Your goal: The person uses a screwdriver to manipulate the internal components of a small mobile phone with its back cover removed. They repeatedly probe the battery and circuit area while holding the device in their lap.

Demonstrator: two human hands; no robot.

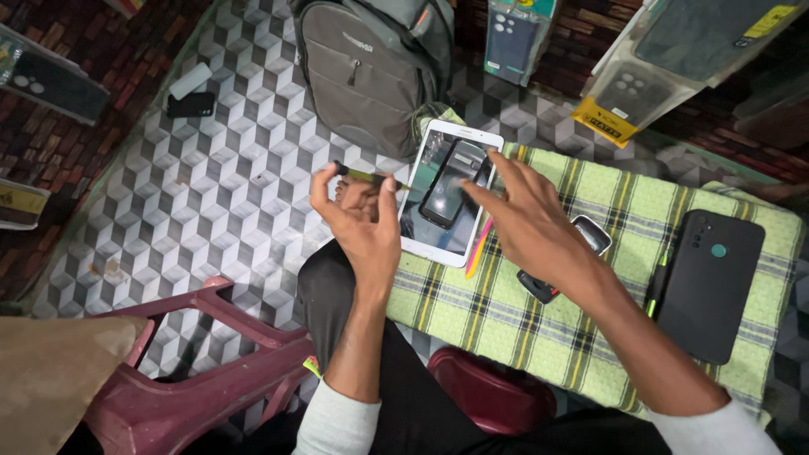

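Observation:
My left hand [358,215] is raised above my knee, pinching a thin screwdriver [364,175] with a dark handle and yellowish shaft between thumb and fingers. Just to its right a white tablet [431,238] lies at the edge of a green checked cloth [539,312], with a black phone [447,190] resting on its screen. My right hand [527,215] reaches over the tablet, fingers spread, fingertips at the black phone's right edge; it holds nothing. A pink and yellow strip [476,248] lies beside the tablet.
A black phone in a case [710,282] lies at the cloth's right end next to a green pen [656,291]. A small dark device [563,261] sits under my right wrist. A grey backpack [371,67], maroon plastic chair [202,371] and packaged phone cases [666,67] surround the patterned floor.

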